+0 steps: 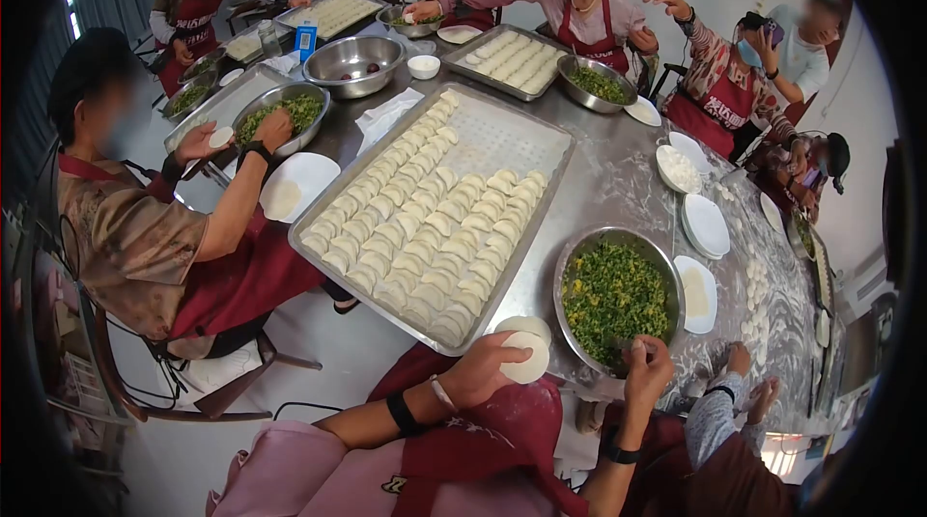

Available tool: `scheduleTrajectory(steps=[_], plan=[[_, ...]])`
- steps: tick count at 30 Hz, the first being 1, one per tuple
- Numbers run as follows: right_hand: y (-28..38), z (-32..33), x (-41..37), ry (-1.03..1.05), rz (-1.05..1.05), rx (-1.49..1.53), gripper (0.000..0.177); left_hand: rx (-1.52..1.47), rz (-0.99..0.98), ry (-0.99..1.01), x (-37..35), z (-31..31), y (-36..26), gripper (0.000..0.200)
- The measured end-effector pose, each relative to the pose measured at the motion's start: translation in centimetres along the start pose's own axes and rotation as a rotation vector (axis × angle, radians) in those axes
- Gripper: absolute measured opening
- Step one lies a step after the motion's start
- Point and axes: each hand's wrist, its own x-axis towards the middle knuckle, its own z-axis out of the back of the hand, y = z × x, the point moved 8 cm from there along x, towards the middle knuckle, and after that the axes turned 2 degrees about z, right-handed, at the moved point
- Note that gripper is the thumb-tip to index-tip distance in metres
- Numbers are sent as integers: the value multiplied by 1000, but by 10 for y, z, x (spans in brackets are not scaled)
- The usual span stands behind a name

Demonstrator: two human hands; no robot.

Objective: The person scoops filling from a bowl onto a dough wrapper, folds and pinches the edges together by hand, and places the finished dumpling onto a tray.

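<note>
My left hand (483,367) is closed on thin round dumpling wrappers (526,359), held just off the near corner of a large metal tray (560,145). Rows of folded dumplings (420,247) cover most of that tray, leaving its far right part bare. Over the near rim of a steel bowl (560,276), my right hand (649,370) has its fingers pinched together. Whatever they hold is too small or hidden to make out. Chopped green filling (616,295) with yellow bits lies in the bowl.
White plates (705,227) and a plate with a wrapper (695,293) stand right of the bowl. Dough pieces (756,295) lie on the floured table. At left, a co-worker (145,218) holds a wrapper over another filling bowl (314,136). More people work around the far side.
</note>
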Motion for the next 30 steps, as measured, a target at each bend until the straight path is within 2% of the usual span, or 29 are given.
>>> scheduleTrajectory(steps=[7, 10, 19, 30], plan=[[7, 0, 0, 17, 10, -60, 13, 2, -4, -18, 0, 2, 1, 37], [7, 0, 0, 7, 16, -53, 13, 9, 17, -4, 1, 7, 4, 43], [8, -2, -1, 3, 2, 15, 17, 66, -20, 39, -1, 1, 0, 36], [4, -2, -1, 17, -10, 30, 18, 57, -6, 30, -1, -1, 1, 35]])
